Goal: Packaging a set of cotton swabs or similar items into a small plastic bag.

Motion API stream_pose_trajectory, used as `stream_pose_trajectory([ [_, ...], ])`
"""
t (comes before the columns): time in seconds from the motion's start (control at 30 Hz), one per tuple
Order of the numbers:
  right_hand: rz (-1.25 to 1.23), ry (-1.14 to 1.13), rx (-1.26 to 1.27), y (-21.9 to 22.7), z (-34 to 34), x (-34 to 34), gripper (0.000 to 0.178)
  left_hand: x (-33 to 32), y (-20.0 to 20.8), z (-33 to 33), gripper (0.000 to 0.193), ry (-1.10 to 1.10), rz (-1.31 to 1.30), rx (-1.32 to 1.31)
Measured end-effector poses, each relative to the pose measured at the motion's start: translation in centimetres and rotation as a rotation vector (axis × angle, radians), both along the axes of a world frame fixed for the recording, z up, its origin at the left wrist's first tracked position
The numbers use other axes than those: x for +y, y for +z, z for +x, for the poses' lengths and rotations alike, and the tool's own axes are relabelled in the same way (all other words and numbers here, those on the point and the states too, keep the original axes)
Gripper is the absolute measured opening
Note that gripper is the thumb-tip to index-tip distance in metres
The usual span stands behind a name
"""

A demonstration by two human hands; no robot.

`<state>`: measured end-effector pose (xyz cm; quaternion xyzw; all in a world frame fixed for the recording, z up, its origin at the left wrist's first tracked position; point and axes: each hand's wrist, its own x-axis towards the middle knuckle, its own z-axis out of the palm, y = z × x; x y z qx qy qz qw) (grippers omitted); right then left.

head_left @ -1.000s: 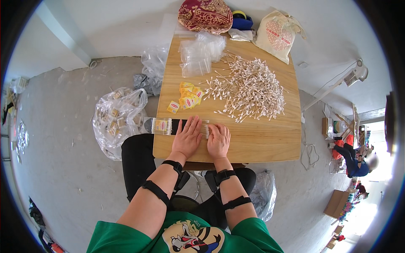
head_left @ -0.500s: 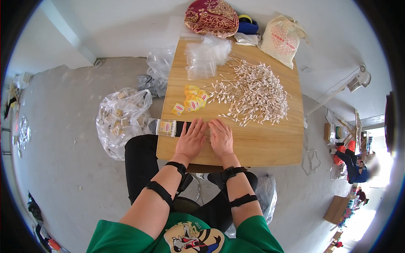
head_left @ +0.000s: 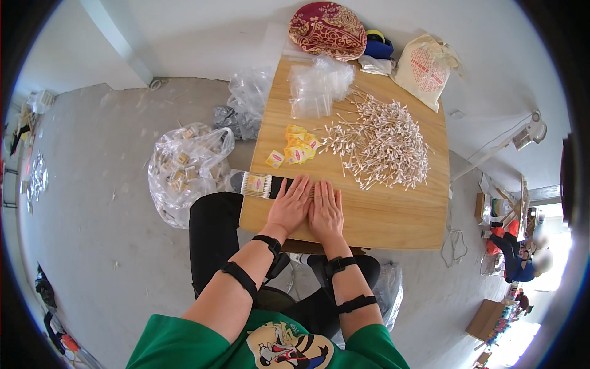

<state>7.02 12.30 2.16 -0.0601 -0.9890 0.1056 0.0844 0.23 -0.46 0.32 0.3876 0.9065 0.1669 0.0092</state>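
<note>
My left hand (head_left: 291, 206) and my right hand (head_left: 325, 209) lie flat, side by side, near the front of the wooden table (head_left: 393, 215). Their fingers are stretched out over a row of cotton swabs (head_left: 312, 192). Only a sliver of that row shows between the hands; the rest is hidden. Left of my left hand, a clear packet of cotton swabs (head_left: 256, 184) with a yellow label sits at the table's left edge. A dark strip (head_left: 278, 187) shows between the packet and my left fingers. A large heap of loose cotton swabs (head_left: 390, 144) spreads beyond my right hand.
Yellow cards (head_left: 297, 147) and clear plastic bags (head_left: 310, 92) lie on the table's left half. A patterned red cushion-like thing (head_left: 327, 31), a tape dispenser (head_left: 377, 46) and a cream drawstring bag (head_left: 425, 71) line its back. A clear sack of packets (head_left: 184, 175) stands left of the table.
My right hand's bent fingers have straightened and flattened, and that hand now lies close against my left. My left hand stays flat. The whole view has shifted slightly.
</note>
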Motion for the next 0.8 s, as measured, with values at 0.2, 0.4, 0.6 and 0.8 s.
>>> stream_pose_trajectory([
  [0.2,0.012,-0.042,-0.055,-0.3,0.2,0.3,0.055,-2.1,0.4,-1.3,0.046,0.073,0.505,-0.147],
  [0.4,0.023,-0.058,-0.09,0.8,-0.1,-0.7,0.055,-8.5,1.2,-8.4,0.034,0.563,0.458,0.076],
  [0.6,0.022,-0.048,-0.079,0.3,-0.8,-2.2,0.055,-8.8,-0.6,-9.0,0.053,0.603,0.21,-0.387],
  [0.8,0.022,0.013,-0.086,0.8,-1.9,-3.5,0.057,-9.6,-2.4,-9.5,0.065,0.537,0.4,-0.556],
])
